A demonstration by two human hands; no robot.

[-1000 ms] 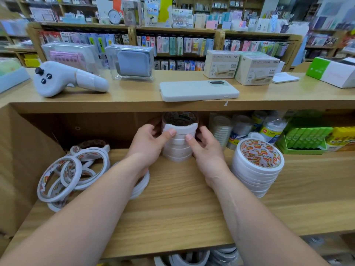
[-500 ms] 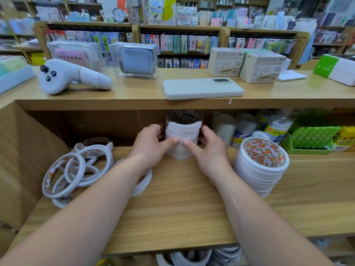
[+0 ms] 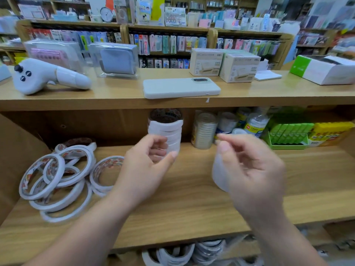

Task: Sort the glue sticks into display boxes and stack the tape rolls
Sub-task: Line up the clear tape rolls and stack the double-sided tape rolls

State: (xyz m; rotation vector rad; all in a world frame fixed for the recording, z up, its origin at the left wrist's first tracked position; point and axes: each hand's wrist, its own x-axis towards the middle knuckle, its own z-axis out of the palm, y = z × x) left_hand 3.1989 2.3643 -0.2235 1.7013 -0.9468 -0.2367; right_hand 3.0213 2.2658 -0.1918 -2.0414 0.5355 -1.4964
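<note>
On the top shelf I read "deli" on 2 beige boxes; the bottle label below is too blurred. The tape stack stands upright at the lower shelf's back — my left hand, fingers curled and empty, hangs just in front of it. My right hand is blurred, loosely curled; a grip I cannot tell.

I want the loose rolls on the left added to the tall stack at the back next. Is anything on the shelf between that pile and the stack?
Only the left hand, which hangs in front of the tall stack. The shelf board between the loose rolls and the stack looks bare.
</note>
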